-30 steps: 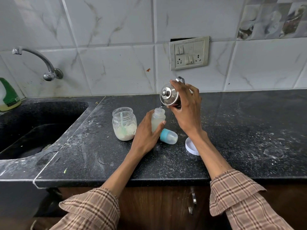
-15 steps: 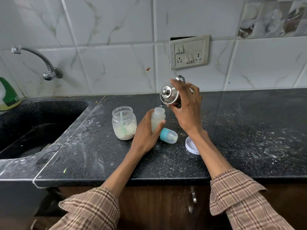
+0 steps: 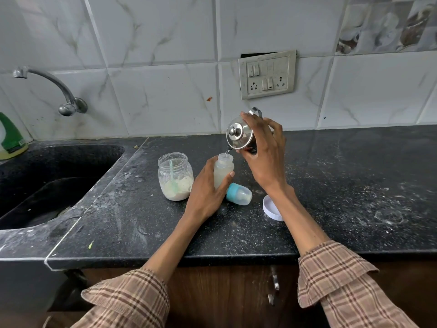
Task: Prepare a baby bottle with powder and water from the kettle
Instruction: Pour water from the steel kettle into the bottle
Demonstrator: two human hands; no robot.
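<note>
A small clear baby bottle stands upright on the black counter, uncapped, with cloudy liquid inside. My left hand is wrapped around its lower part. My right hand holds a small steel kettle tilted toward me, its spout just above the bottle's mouth, and a thin stream of water runs in. The bottle's teal-ringed cap with nipple lies on its side just right of the bottle. A glass powder jar with a pale green scoop in it stands open to the left.
A white jar lid lies under my right forearm. The black sink with a wall tap is at the left, a green-labelled bottle behind it. A switch and socket plate is on the tiled wall. Powder dusts the counter.
Hands, kettle and bottle hold nearly the same pose across the frames; the pouring continues. The view has shifted only slightly.
</note>
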